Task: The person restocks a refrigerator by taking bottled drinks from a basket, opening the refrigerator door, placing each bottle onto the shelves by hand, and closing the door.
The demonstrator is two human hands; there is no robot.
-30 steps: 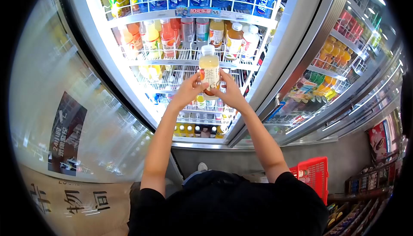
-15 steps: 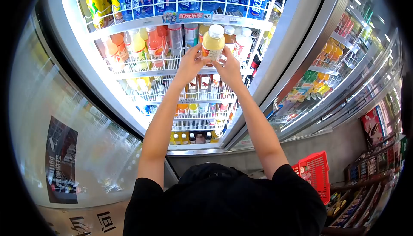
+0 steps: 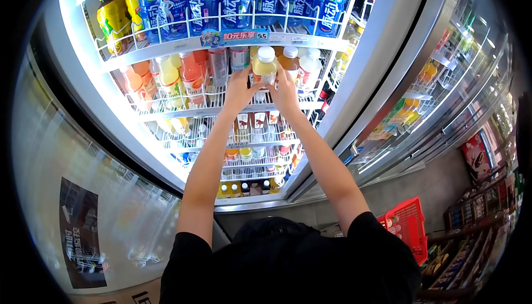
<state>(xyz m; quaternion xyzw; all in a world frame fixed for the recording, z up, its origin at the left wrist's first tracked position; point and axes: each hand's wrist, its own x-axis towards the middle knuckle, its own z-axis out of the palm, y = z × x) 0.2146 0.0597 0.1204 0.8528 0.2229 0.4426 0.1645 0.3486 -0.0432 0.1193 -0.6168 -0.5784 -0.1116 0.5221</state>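
Note:
Between my two hands is a juice bottle (image 3: 265, 67) with pale yellow contents and a white cap, upright at the front of the second shelf. My left hand (image 3: 240, 89) grips its left side, and my right hand (image 3: 283, 89) grips its right side. Part of its label and its base are hidden by my fingers and thumbs. An amber bottle (image 3: 289, 60) and a white-labelled bottle (image 3: 308, 72) stand just right of it. To the left are a clear-looking bottle (image 3: 218, 67) and a red-orange drink bottle (image 3: 192, 77).
Blue drink bottles (image 3: 237, 2) fill the shelf above, behind a wire guard and price strip (image 3: 235, 37). Lower racks hold several more drinks. The open glass door (image 3: 111, 182) is at left. A red shopping basket (image 3: 411, 232) sits at lower right, near a snack rack (image 3: 476, 215).
Both hands have moved the juice bottle away from me and slightly left, in towards the shelf row. The whole fridge view has shifted a little downward.

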